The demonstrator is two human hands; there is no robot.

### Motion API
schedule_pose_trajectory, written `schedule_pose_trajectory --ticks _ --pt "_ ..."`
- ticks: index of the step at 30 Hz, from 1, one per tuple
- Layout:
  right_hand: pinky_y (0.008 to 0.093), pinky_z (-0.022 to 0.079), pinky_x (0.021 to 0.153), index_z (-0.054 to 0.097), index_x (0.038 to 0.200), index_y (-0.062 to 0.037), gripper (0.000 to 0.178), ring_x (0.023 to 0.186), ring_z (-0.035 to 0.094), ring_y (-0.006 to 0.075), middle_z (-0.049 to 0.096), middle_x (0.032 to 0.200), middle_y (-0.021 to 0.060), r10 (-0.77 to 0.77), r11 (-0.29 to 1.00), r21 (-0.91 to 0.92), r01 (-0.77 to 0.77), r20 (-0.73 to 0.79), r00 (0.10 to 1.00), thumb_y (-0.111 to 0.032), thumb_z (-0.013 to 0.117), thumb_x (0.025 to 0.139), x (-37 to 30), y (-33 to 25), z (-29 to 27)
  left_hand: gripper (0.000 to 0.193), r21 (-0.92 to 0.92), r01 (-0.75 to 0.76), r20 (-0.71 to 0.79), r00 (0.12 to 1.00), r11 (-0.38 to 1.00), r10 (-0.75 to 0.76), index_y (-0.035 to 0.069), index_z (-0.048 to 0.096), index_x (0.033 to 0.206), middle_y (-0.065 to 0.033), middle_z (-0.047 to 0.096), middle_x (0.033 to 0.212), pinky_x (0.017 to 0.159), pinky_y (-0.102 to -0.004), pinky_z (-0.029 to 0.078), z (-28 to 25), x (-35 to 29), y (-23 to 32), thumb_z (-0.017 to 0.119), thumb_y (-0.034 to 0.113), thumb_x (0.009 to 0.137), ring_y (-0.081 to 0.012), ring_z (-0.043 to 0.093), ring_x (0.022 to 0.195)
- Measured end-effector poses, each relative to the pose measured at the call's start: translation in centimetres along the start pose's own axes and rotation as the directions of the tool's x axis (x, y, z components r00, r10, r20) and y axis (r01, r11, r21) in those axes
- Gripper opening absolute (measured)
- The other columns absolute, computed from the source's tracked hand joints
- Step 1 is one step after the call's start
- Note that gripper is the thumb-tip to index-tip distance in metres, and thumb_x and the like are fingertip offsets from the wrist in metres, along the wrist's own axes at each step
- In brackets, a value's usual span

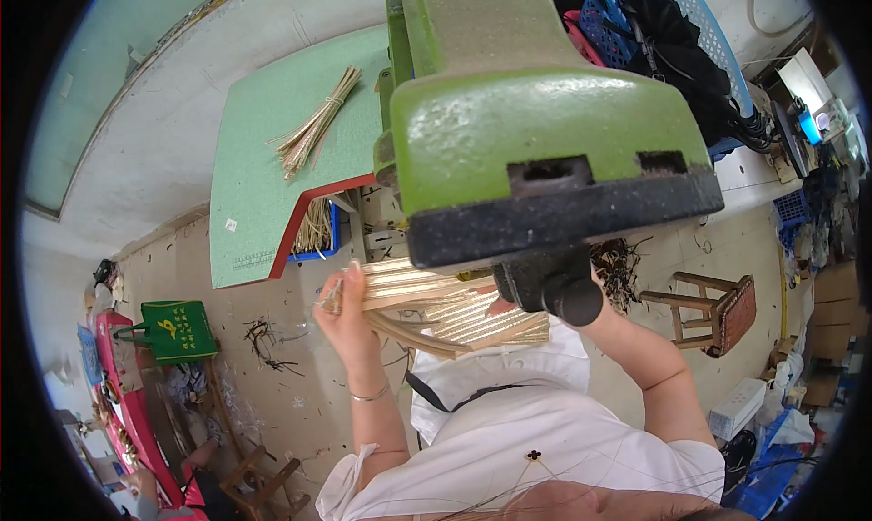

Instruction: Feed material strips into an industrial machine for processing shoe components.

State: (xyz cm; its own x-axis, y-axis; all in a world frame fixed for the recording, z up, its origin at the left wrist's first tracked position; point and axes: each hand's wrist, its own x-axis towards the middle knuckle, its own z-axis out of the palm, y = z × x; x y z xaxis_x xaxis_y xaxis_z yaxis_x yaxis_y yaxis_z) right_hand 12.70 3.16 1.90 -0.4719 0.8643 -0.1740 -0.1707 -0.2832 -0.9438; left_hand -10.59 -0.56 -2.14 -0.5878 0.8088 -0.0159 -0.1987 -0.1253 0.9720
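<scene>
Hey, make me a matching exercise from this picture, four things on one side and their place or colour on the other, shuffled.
1 gold strips
2 bundle of beige strips
3 stool
4 tote bag

A reddish-brown on top, at picture right
B held in the left grip
C green, at picture left
D on the light green tabletop

Pairs: 1-B, 2-D, 3-A, 4-C

A green bag [182, 348] with a handle has a curly yellow sign [167, 327] and yellow writing [187, 344], too small to read. On the pale green, flat table [259, 158] with a red rim, ruler-like dark marks [258, 261] run beside the near edge. A small white label [231, 225] near the left edge is too blurry.
</scene>
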Motion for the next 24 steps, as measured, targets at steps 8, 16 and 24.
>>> schedule_pose_trajectory --ticks 8,16,24 --pt "0.0272 0.054 0.067 0.054 0.102 0.0047 0.020 0.080 0.064 0.0203 0.061 0.096 0.0147 0.192 0.970 0.120 -0.212 0.155 0.969 -0.008 0.046 0.089 2.4 2.3 5.8 0.021 -0.002 -0.032 -0.167 0.985 0.999 0.031 0.004 0.050 0.066 0.0029 0.047 0.061 0.052 -0.0206 0.033 -5.5 1.9 0.3 0.054 0.011 0.085 -0.0043 0.040 0.056" --pt "0.0299 0.054 0.069 0.049 0.117 -0.0009 0.031 0.087 0.062 0.0242 0.052 0.119 0.0135 0.123 0.967 0.173 -0.185 0.318 0.940 -0.018 0.046 0.092 1.7 4.5 7.8 0.013 0.285 -0.434 0.071 0.899 0.855 0.433 0.002 0.046 0.067 -0.0151 0.062 0.076 0.060 -0.0265 0.046 -9.6 -1.7 1.6 0.055 0.004 0.075 -0.0190 0.058 0.068" --pt "0.0335 0.053 0.074 0.066 0.075 0.0035 0.014 0.081 0.064 0.0298 0.063 0.088 0.0235 -0.442 0.871 -0.021 0.491 0.402 0.802 -0.010 0.061 0.075 -1.8 0.4 0.6 0.035 0.237 -0.591 0.619 0.704 0.771 0.349 0.009 0.061 0.083 0.0013 0.050 0.054 0.044 -0.0220 0.039 -4.2 -4.2 1.1 0.080 0.013 0.054 -0.0129 0.051 0.048"
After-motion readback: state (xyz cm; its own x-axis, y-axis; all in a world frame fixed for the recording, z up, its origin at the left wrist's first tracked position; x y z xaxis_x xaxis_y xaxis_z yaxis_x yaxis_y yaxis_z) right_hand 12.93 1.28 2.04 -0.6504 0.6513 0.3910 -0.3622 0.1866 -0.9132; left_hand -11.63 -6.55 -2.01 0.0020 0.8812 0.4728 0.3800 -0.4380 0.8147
